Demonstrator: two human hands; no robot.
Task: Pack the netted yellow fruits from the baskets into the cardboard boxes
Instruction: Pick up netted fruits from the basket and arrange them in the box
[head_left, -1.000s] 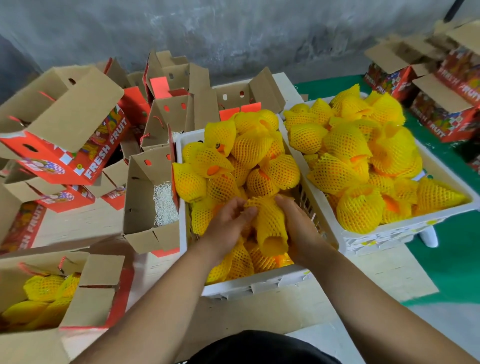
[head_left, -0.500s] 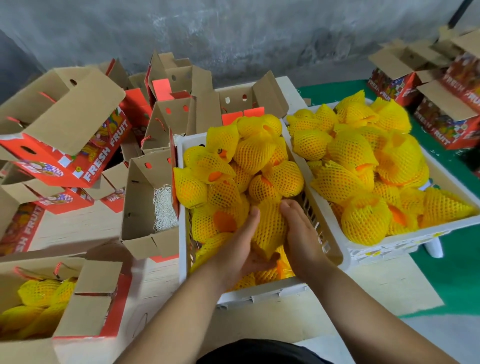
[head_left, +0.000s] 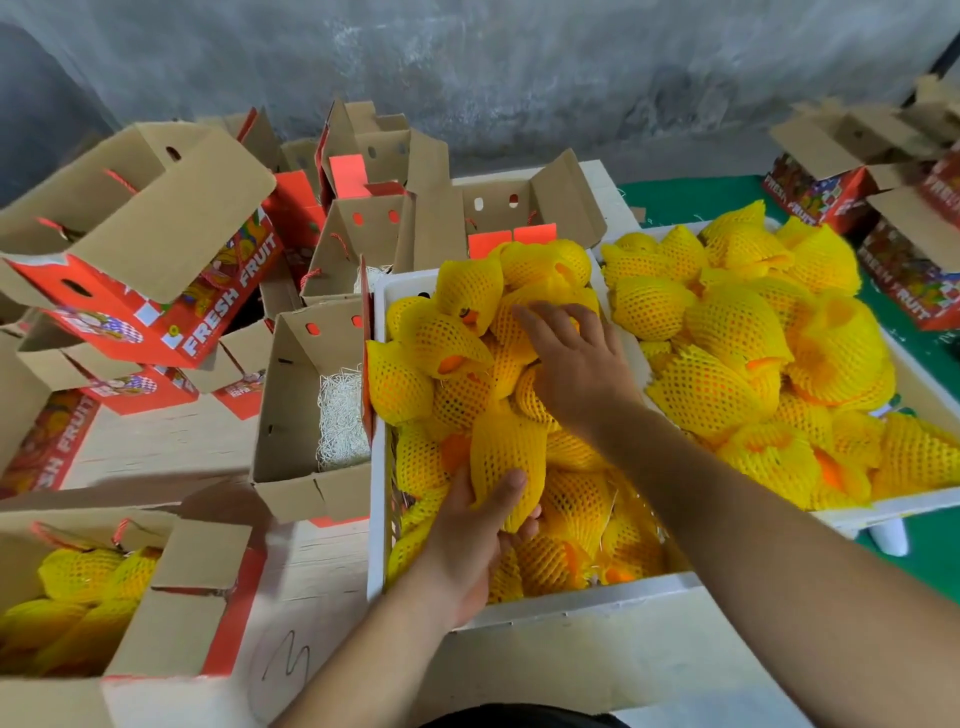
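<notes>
Two white baskets hold yellow-netted fruits: a near one (head_left: 582, 603) in front of me and a second (head_left: 930, 384) to its right. My left hand (head_left: 467, 540) grips one netted fruit (head_left: 506, 452) from below, inside the near basket. My right hand (head_left: 576, 364) lies spread, fingers curved, over the fruit pile farther back, touching a netted fruit (head_left: 519, 322). An open cardboard box (head_left: 306, 415) with white shredded paper stands left of the basket. Another box (head_left: 171, 597) at the lower left holds several netted fruits (head_left: 78, 577).
Several open red "FRESH FRUIT" cartons (head_left: 140, 270) are stacked and tilted at the left and back. More cartons (head_left: 883, 208) sit at the far right on a green floor (head_left: 696, 202). Everything rests on a pale wooden board (head_left: 166, 447).
My right hand has let go of the fruit both hands held and moved to the back of the pile. My left hand keeps hold of that fruit. The camera has come closer.
</notes>
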